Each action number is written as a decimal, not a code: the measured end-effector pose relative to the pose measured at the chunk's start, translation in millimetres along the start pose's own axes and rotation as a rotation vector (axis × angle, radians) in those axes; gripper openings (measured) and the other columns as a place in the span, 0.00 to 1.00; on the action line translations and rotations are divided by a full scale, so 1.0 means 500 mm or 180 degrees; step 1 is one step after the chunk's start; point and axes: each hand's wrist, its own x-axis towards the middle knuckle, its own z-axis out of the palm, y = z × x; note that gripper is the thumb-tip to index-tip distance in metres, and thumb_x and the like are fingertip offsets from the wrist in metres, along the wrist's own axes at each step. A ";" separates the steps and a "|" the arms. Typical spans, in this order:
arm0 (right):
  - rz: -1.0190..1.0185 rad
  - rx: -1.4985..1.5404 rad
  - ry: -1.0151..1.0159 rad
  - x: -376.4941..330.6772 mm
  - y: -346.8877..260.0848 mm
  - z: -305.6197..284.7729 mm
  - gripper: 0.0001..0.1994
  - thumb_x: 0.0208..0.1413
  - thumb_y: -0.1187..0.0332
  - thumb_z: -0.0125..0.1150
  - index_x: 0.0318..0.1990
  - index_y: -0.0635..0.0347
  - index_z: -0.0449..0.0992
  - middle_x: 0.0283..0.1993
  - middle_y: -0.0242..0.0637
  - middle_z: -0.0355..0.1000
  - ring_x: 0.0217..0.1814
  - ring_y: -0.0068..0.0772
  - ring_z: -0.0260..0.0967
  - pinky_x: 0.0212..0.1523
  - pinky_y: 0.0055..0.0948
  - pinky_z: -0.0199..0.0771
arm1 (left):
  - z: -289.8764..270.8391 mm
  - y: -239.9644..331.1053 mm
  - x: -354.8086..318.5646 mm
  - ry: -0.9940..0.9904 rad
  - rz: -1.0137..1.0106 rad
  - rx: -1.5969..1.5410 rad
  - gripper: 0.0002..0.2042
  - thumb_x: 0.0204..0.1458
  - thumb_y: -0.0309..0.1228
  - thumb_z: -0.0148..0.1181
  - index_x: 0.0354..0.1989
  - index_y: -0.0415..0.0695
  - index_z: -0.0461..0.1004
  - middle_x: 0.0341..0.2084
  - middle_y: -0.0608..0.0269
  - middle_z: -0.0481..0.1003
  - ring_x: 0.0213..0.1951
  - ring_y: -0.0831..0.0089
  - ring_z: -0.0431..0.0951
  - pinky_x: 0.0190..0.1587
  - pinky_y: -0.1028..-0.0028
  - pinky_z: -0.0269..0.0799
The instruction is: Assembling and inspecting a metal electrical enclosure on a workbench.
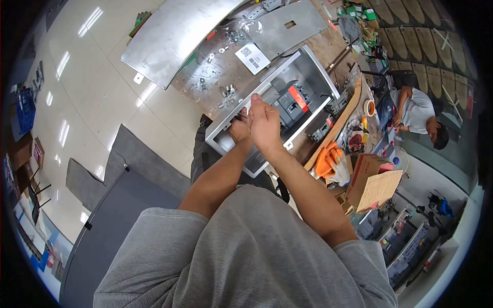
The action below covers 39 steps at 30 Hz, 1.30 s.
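Note:
An open grey metal enclosure box (pixel 322 70) lies tilted across the workbench's near end in front of me. Inside it sits a dark grey circuit breaker (pixel 288 114) with a red-orange label. My left hand (pixel 240 129) reaches into the box's near-left part, fingers curled by a small dark piece I cannot make out. Right beside it, my right hand (pixel 265 124) is closed, thumb on top, above the box and left of the breaker. Whatever the right fingers grip is hidden by the hand itself.
Loose bolts (pixel 226 92), a white printed card (pixel 252 58) and sheet-metal panels (pixel 174 38) lie beyond the box. To the right are orange gloves (pixel 328 160), a cardboard box (pixel 367 177) and an orange tape roll (pixel 369 108). A seated person (pixel 417 110) works at far right.

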 end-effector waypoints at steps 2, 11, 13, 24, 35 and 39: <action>0.0114 -0.0003 0.0194 -0.002 -0.001 0.004 0.25 0.65 0.55 0.47 0.15 0.53 0.58 0.11 0.24 0.51 0.12 0.17 0.45 0.14 0.23 0.45 | -0.013 0.014 -0.006 -0.0057 -0.0044 -0.0006 0.31 0.49 0.61 0.55 0.36 0.37 0.74 0.33 0.41 0.77 0.38 0.43 0.77 0.38 0.53 0.73; 0.0431 0.0589 0.0381 -0.015 -0.030 0.023 0.24 0.65 0.56 0.48 0.16 0.56 0.62 0.14 0.25 0.54 0.15 0.19 0.50 0.17 0.23 0.51 | -0.021 0.009 -0.025 0.0013 0.0298 0.0095 0.29 0.49 0.59 0.55 0.39 0.39 0.74 0.31 0.46 0.78 0.35 0.48 0.78 0.38 0.57 0.74; -0.0628 -0.0140 0.0466 -0.048 -0.031 0.031 0.19 0.63 0.60 0.52 0.21 0.61 0.66 0.18 0.29 0.58 0.20 0.23 0.57 0.22 0.24 0.59 | -0.028 0.008 -0.034 -0.0106 0.0416 -0.0094 0.28 0.51 0.57 0.54 0.40 0.39 0.73 0.30 0.47 0.78 0.35 0.49 0.78 0.38 0.57 0.74; -0.2149 -0.3161 -0.2274 -0.057 -0.145 -0.049 0.20 0.46 0.63 0.69 0.44 0.66 0.72 0.52 0.46 0.64 0.52 0.44 0.66 0.49 0.32 0.69 | -0.010 -0.027 0.007 -0.0753 0.0834 0.0618 0.22 0.56 0.51 0.50 0.40 0.41 0.74 0.34 0.48 0.78 0.35 0.50 0.78 0.39 0.57 0.74; -0.3997 -0.6261 -0.2173 -0.028 -0.165 -0.035 0.20 0.50 0.63 0.57 0.50 0.62 0.72 0.52 0.44 0.67 0.54 0.40 0.67 0.63 0.39 0.55 | 0.014 -0.025 0.002 -0.0019 0.0825 0.0248 0.22 0.59 0.49 0.45 0.38 0.40 0.75 0.36 0.43 0.77 0.39 0.46 0.77 0.44 0.55 0.72; -0.3436 -0.6135 -0.2896 0.002 -0.165 -0.020 0.18 0.49 0.68 0.54 0.49 0.62 0.73 0.44 0.42 0.71 0.47 0.41 0.71 0.60 0.39 0.58 | 0.018 -0.027 0.003 0.0087 0.1024 0.0285 0.20 0.58 0.46 0.47 0.38 0.40 0.75 0.35 0.44 0.77 0.39 0.48 0.78 0.42 0.56 0.73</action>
